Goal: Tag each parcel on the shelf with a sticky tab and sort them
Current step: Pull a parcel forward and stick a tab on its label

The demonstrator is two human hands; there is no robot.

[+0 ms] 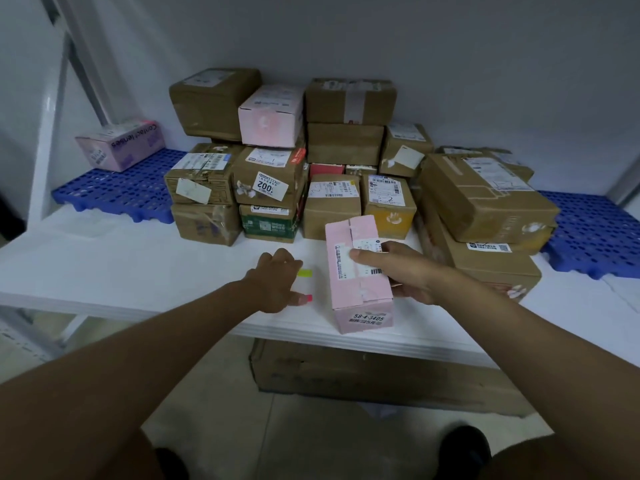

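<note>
The right hand (398, 271) grips a pink parcel (358, 271) that stands on the near part of the white shelf (104, 265), its near end at the shelf's front edge: the thumb lies curled across the white shipping label on top, and the fingers wrap round the right side, mostly hidden behind the box. Just left of it, the left hand (277, 280) rests on the shelf with its fingers curled downward over the sticky tabs; a yellow tab (305, 273) shows past the fingertips and a red tab (308, 298) sits at the thumb tip, seemingly pinched, though the contact is partly hidden. Farther back, stacked brown and pink parcels (311, 161) crowd the shelf, well apart from both hands.
</note>
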